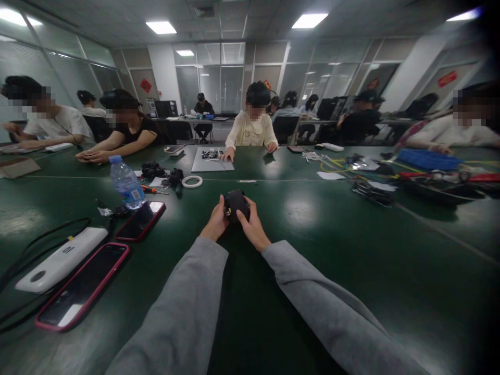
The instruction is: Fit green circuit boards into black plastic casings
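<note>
Both hands, left hand (216, 223) and right hand (253, 226), clasp a small black boxy plastic device (235, 205) between them, held just above the dark green glossy table (332, 245), straight ahead.

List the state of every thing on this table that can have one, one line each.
Small black device: held off the table between both hands.
Left hand: closed on the device's left side.
Right hand: closed on its right side.
Clear plastic water bottle: upright, blue cap on.
Two pink-edged phones: lying flat, screens dark.
White power bank: lying flat, cable attached.
White tape ring: lying flat.
</note>
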A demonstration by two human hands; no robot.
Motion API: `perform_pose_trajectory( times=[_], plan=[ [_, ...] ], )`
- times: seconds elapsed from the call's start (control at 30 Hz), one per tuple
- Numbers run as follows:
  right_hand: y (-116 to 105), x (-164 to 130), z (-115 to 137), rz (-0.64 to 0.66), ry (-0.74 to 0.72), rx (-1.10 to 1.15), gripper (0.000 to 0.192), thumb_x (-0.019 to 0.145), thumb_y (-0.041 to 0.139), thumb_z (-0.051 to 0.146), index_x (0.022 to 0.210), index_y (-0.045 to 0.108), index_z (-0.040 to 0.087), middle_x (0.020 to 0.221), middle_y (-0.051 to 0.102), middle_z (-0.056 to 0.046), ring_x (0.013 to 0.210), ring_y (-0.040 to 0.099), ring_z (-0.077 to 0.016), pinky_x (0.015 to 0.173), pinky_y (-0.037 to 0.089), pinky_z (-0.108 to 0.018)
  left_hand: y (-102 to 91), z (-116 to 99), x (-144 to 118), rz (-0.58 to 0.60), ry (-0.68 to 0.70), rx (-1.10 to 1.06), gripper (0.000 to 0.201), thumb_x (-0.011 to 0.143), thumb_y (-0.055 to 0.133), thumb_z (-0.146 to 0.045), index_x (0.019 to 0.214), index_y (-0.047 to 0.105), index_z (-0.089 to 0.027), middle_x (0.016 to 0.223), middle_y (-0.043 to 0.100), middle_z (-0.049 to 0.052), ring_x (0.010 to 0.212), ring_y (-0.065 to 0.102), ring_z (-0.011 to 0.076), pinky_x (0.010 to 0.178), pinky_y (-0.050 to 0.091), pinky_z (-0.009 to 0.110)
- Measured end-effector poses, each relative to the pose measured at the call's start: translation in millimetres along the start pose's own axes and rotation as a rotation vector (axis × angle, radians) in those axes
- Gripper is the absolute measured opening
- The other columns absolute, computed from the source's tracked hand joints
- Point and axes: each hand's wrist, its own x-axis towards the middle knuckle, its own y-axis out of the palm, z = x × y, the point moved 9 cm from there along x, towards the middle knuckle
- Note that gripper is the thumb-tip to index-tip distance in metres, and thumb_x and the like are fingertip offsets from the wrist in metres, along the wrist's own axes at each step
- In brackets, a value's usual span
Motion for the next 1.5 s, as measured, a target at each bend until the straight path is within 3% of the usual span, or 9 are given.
perform_pose_trajectory(
  times=[0.2,0.37,0.5,0.63,0.87,1.03,1.23,1.37,1.5],
  plan=[
    [-14.1,1.3,-11.1,-0.131,-0.002,-0.029,0.057,0.090,0.046,0.045,0.139,0.035,0.018,0.138,0.041,-0.011,0.127,0.039,-0.0224,0.112,0.029,-0.043,-7.8,-1.1,0.9,-0.063,-0.019,-0.063,0.046,0.091,0.042,-0.052,0.099,0.064,-0.013,0.085,0.071,0.010,0.086,0.068,0.0208,0.081,0.053,0.035],
    [-12.9,5.1,-27.4,-0.097,0.054,0.030,0.052,0.093,0.040,0.046,0.139,0.040,0.022,0.141,0.040,-0.007,0.130,0.038,-0.0198,0.114,0.026,-0.042,-8.6,0.7,-1.2,-0.101,-0.069,-0.118,0.048,0.091,0.040,-0.052,0.107,0.062,-0.013,0.091,0.071,0.011,0.092,0.066,0.0225,0.086,0.051,0.037],
    [-18.1,6.4,-20.9,-0.105,0.020,0.017,0.052,0.096,0.035,0.039,0.147,0.028,0.029,0.148,0.031,0.001,0.137,0.030,-0.0154,0.117,0.019,-0.041,-1.2,-1.6,-5.4,-0.051,-0.081,-0.139,0.050,0.092,0.037,-0.054,0.109,0.062,-0.013,0.096,0.070,0.011,0.097,0.065,0.0238,0.090,0.049,0.038],
    [-21.5,7.9,-18.4,-0.105,-0.009,-0.061,0.047,0.097,0.030,0.038,0.140,0.041,0.024,0.142,0.041,-0.002,0.133,0.035,-0.0161,0.117,0.020,-0.041,3.1,-1.4,-8.4,-0.010,-0.105,-0.123,0.052,0.092,0.036,-0.054,0.108,0.062,-0.012,0.099,0.070,0.012,0.100,0.064,0.0247,0.091,0.048,0.038],
    [-30.7,7.1,-52.2,-0.224,0.227,-0.129,0.057,0.084,0.048,0.063,0.121,0.056,0.020,0.118,0.044,-0.012,0.123,0.038,-0.0262,0.113,0.026,-0.048,11.1,2.0,-6.7,0.141,-0.116,-0.106,0.058,0.092,0.032,-0.055,0.117,0.061,-0.010,0.108,0.068,0.015,0.111,0.060,0.0251,0.096,0.045,0.037],
    [-28.3,9.3,-44.5,-0.207,0.133,-0.186,0.072,0.068,0.071,0.050,0.125,0.047,0.013,0.122,0.043,-0.015,0.122,0.040,-0.0279,0.109,0.032,-0.047,9.8,1.7,-4.6,0.146,-0.111,-0.112,0.059,0.094,0.026,-0.053,0.119,0.059,-0.010,0.114,0.066,0.016,0.116,0.057,0.0254,0.096,0.046,0.039],
    [-31.6,6.4,-31.2,-0.213,0.072,-0.224,0.047,0.075,0.063,0.033,0.116,0.050,0.014,0.113,0.055,-0.012,0.106,0.053,-0.0244,0.099,0.043,-0.045,5.2,-6.4,-4.5,0.147,-0.050,-0.189,0.051,0.095,0.027,-0.051,0.115,0.059,-0.017,0.121,0.063,0.013,0.119,0.054,0.0251,0.092,0.049,0.042],
    [-33.6,2.9,-16.6,-0.185,-0.060,-0.493,0.048,0.077,0.062,0.029,0.120,0.050,0.013,0.118,0.049,-0.015,0.113,0.048,-0.0284,0.098,0.043,-0.045,4.2,-7.2,-6.0,0.148,-0.061,-0.214,0.054,0.095,0.023,-0.052,0.108,0.061,-0.016,0.122,0.062,0.012,0.121,0.053,0.0247,0.092,0.049,0.042],
    [-50.6,6.9,-27.2,-0.119,-0.084,-0.552,0.046,0.082,0.057,0.031,0.124,0.048,0.016,0.117,0.051,-0.014,0.111,0.050,-0.0298,0.095,0.043,-0.047,5.0,-9.2,-10.1,0.144,-0.066,-0.225,0.056,0.094,0.021,-0.053,0.108,0.061,-0.017,0.121,0.062,0.013,0.121,0.053,0.0256,0.091,0.049,0.044]
  ],
)
